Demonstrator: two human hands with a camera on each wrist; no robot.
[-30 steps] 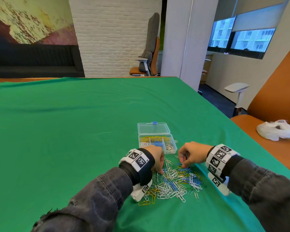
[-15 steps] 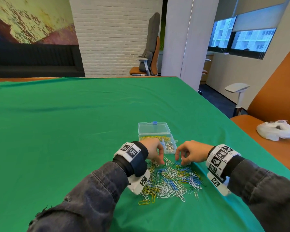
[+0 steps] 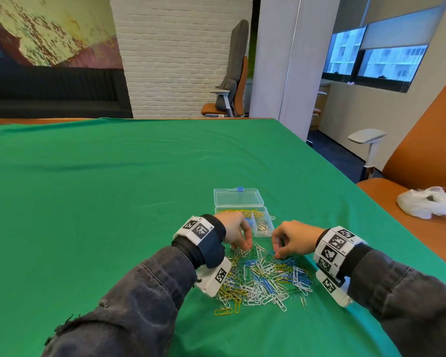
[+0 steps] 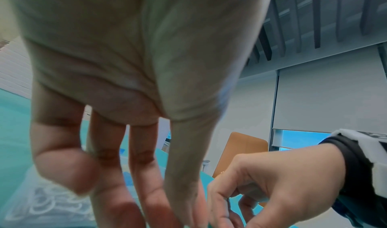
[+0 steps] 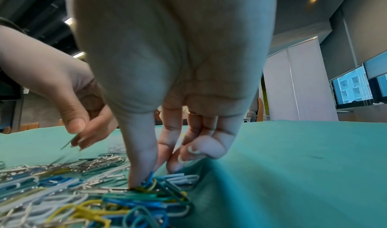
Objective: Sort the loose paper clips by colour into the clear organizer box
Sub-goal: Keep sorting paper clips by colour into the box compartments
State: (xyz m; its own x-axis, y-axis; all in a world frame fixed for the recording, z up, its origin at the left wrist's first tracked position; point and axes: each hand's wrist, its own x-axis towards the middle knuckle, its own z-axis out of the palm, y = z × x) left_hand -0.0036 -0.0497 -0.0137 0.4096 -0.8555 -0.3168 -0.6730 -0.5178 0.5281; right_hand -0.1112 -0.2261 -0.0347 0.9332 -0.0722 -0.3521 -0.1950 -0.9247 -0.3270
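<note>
**At 6 o'clock of the box: both hands in the clip pile**

Pile [image 3: 264, 278] is light, slippery, tangle-prone wire; take one loop end. Right hand [image 3: 295, 238] pinches a blue clip [image 5: 149, 179]. Left hand [image 3: 233, 229]: fingertips bunched on silver clips. Box [image 3: 242, 215] lies open, part filled.

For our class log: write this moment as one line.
left hand: picking clips | right hand: pinching blue clip | pile: unsorted | box: open

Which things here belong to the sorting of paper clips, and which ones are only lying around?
Belong to the job:
- pile of paper clips
- clear box, lid open, some clips inside
- left hand and right hand, both at the pile

Just lying about:
- white bag on the orange seat
- office chair by the brick wall
</note>
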